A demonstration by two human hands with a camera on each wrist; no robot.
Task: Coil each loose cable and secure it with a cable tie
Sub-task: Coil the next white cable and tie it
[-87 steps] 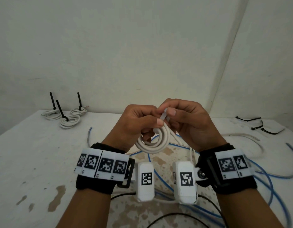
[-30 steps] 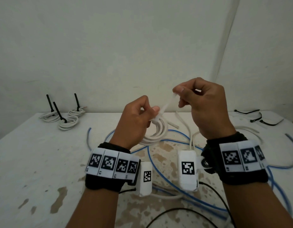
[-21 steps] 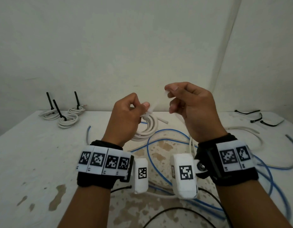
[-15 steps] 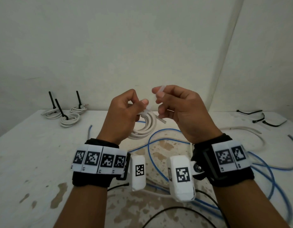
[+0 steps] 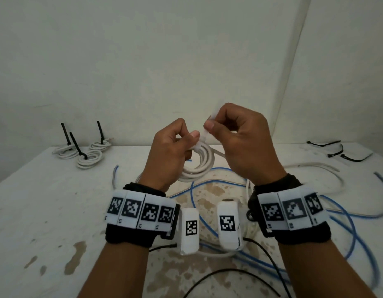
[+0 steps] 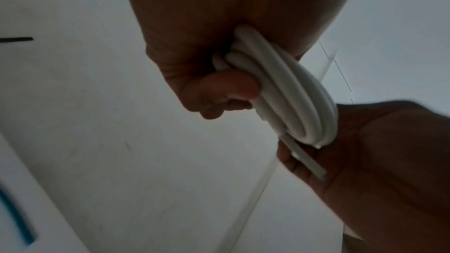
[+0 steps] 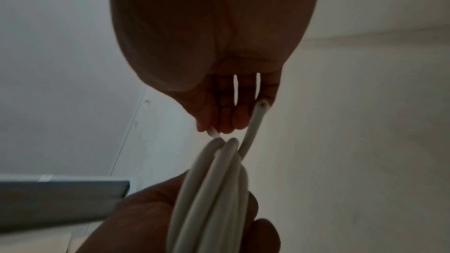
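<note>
1. The left hand was raised above the tabletop, its fingers curled round a coiled white cable, thumb and forefinger pinching the coil at its top.
2. In the left wrist view the coil ran as several parallel loops out of that closed hand, with a little finger pressed against its side.
3. The right hand was just beside the left, its thumb and forefinger pinching the tail of a white cable tie that stood up from the top of the coil (the tie was blurred, so whether it was fully tightened cannot be told).
4. The cut end of the cable lay against the right hand's fingers in the right wrist view.
5. At the far left of the tabletop lay three finished white coils, each bound with a black cable tie whose tail stuck upward.
6. Loose blue cables and a loose white cable sprawled over the middle and right of the tabletop, below and beyond the hands.
7. At the far right lay spare black cable ties, partly on a white sheet.
8. A thin black wire curved along the near edge, below the wrists.
</note>
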